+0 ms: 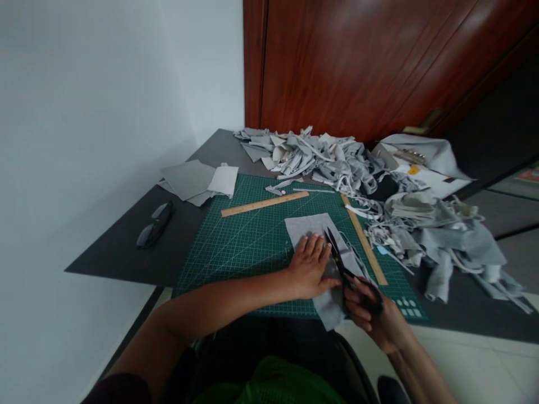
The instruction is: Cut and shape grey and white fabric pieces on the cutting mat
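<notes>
Grey cloth (305, 225): far edge looks uncut; cut extent unclear. Your left hand (309, 268) lies flat on it, fingers extended; your right hand (365, 312) grips black scissors (336, 255).

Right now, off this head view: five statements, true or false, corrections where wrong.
1. The left hand lies flat on a piece of gray fabric. True.
2. The right hand is empty. False: it holds black scissors.
3. Two wooden rulers lie on the green cutting mat. True.
4. The eyeglasses rest on the cutting mat. False: they rest on the dark tabletop, left of the mat.
5. Fabric scraps are heaped along the far side of the table. True.
</notes>
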The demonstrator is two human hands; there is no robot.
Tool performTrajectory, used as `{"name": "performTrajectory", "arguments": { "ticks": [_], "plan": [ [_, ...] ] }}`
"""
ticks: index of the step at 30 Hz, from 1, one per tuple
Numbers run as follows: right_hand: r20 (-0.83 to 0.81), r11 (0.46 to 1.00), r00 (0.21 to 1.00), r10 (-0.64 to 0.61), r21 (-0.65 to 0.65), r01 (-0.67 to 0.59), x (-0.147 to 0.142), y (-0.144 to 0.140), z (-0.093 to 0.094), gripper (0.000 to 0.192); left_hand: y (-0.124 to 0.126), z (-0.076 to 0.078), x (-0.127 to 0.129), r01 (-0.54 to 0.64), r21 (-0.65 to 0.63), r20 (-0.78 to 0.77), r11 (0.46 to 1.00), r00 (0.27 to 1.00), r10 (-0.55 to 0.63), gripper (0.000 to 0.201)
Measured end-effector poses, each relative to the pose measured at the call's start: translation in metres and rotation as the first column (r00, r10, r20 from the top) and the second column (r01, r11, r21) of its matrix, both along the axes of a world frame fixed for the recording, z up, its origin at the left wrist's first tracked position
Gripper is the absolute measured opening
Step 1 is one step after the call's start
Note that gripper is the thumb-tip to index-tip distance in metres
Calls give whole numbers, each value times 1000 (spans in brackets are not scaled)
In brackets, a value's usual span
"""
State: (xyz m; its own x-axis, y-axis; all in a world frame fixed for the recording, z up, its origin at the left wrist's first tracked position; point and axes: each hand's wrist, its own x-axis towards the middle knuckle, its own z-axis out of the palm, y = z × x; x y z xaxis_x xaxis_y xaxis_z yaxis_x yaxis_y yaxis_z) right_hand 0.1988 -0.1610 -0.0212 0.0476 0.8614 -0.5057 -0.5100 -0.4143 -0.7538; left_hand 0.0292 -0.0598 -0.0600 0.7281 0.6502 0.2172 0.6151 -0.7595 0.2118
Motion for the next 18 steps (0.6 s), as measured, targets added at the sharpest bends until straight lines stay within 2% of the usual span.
{"name": "performTrajectory", "arguments": {
  "ticks": [3,5,11,15,18],
  "plan": [
    [-20,1000,1000,5,9,-5,-1,2,0,57,3,2,-9,-6,6,-34,1000,999,7,91],
    [-35,1000,999,18,21,-17,-1,2,-1,56,5,2,-24,-13,13,-47,1000,999,14,88],
    [-35,999,999,22,35,-21,-3,3,-1,58,19,6,-105,-206,60,-115,977,971,212,75],
    [-33,1000,999,6,20,-5,-5,4,-2,58,37,10,-168,-403,113,-189,908,889,418,74],
    [-27,1000,1000,7,26,-6,-6,4,-3,58,48,10,-209,-515,182,-174,838,821,543,71]
  ]
}}
